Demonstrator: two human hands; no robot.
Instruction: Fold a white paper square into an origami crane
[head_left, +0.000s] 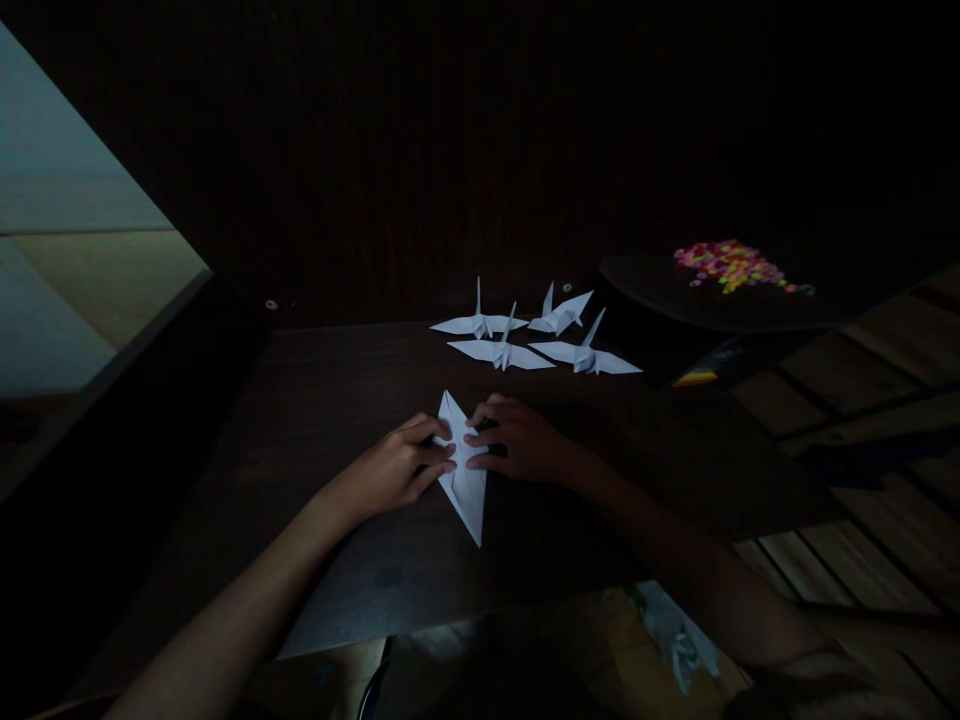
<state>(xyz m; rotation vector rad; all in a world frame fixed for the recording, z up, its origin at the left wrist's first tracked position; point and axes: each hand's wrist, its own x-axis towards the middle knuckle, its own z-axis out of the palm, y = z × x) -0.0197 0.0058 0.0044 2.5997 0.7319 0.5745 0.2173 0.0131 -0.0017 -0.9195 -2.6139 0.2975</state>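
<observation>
A white sheet of origami paper [466, 497], folded into a long diamond, lies on the dark wooden table with one point toward me. My left hand [397, 465] holds its left side, fingertips pressed on the paper near the middle. From the right, my right hand [521, 440] grips the other side, its fingers bent and slightly apart on the surface. The two sets of fingertips nearly meet at the centre and cover part of the folds. Just beyond stand several finished white paper cranes, among them one crane [501, 354] at the front left and another crane [586, 357] at the front right.
A dark panel [420, 180] rises behind the table [330, 400]. Small colourful pieces [731, 265] are heaped on a dark rounded surface at the right. Near it lies a dark object with a yellow-orange end [696, 378]. Wooden slats [847, 565] are at the lower right.
</observation>
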